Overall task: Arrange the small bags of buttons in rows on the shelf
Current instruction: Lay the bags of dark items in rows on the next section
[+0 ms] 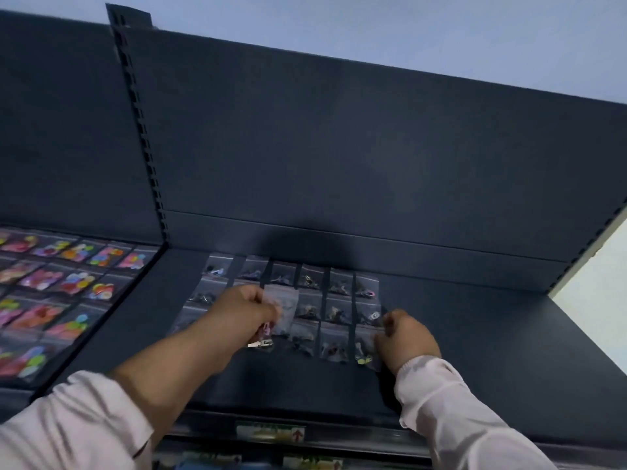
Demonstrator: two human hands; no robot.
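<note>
The small bags of buttons [307, 312] lie in three rows near the back edge of the shelf [492, 351]. You're mid-placement: your left hand [247, 310] pinches a clear bag [283, 308], and your right hand [407, 340], fingers curled, pinches the front row's end bag [365, 354]. Next, set the held one squarely into its gap. The front-edge label [271, 432] is too blurred to read.

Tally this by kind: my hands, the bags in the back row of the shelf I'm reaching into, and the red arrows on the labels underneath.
Hands: 2 (left hand, right hand)
Back-row bags: 6
Red arrows: 2
Total: 10
</note>
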